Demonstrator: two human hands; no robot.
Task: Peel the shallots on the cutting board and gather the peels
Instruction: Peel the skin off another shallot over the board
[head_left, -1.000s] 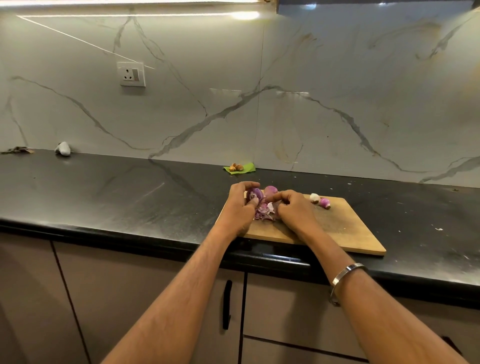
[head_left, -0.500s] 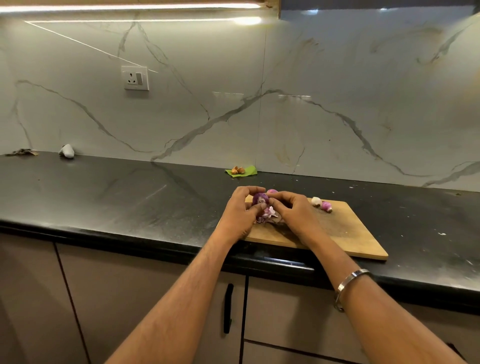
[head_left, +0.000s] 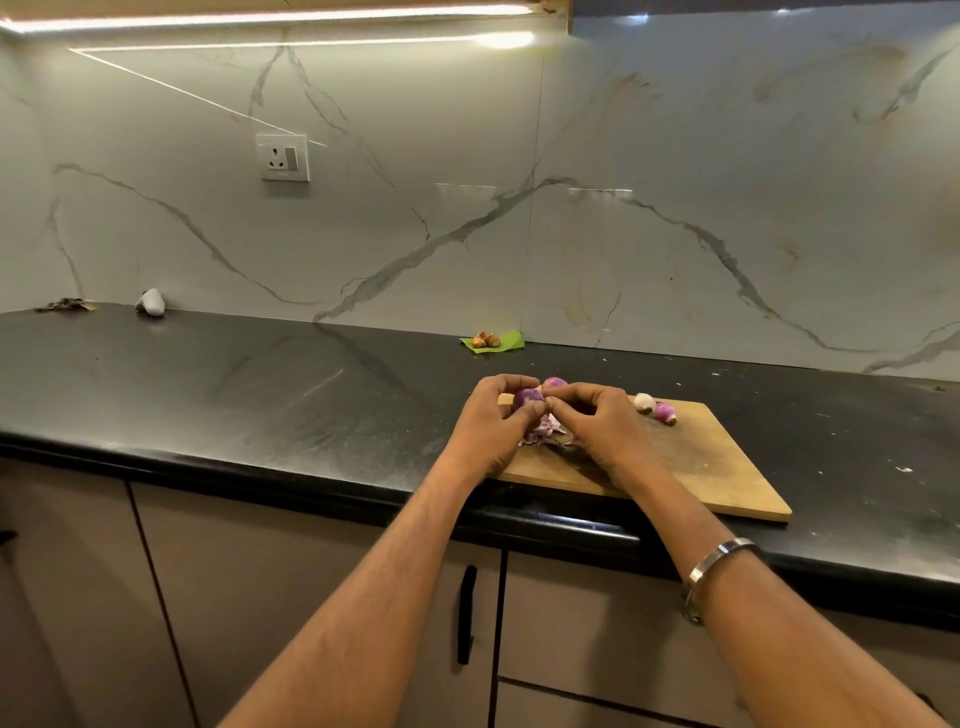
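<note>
Meanwhile, in the head view, the shallot (head_left: 527, 399) has been lifted slightly above the cutting board (head_left: 696, 467) since a second ago, pinched by the left hand (head_left: 491, 428) and picked at by the right hand (head_left: 597, 423). Peels (head_left: 543, 434) are piled beneath on the bench's board, so peeling is judged unfinished. No writing can be read.

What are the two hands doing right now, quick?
Left hand: fingers curled round a purple shallot, holding it above the cutting board.
Right hand: fingers pinching at the same shallot, apparently its skin.
</note>
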